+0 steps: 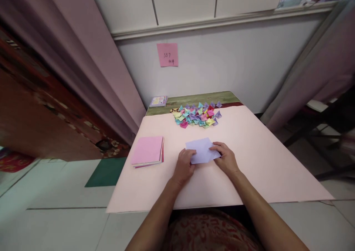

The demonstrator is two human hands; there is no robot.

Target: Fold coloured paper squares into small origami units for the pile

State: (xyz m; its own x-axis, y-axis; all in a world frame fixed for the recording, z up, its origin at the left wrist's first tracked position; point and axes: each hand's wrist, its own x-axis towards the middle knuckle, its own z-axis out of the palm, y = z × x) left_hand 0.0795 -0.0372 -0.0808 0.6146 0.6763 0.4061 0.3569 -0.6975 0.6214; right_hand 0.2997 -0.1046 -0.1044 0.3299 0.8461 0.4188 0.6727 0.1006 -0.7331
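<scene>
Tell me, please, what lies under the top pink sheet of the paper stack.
Under the pink sheet, red and whitish paper edges show at the right and near sides; the rest is covered.

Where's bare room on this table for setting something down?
Widest: the pink cover between the right hand and the cover's right edge. Smaller: between the folded pieces and lilac paper; also nearside of the paper stack. Crowded: far middle, under the folded pieces, and around the left hand and lilac paper.
</scene>
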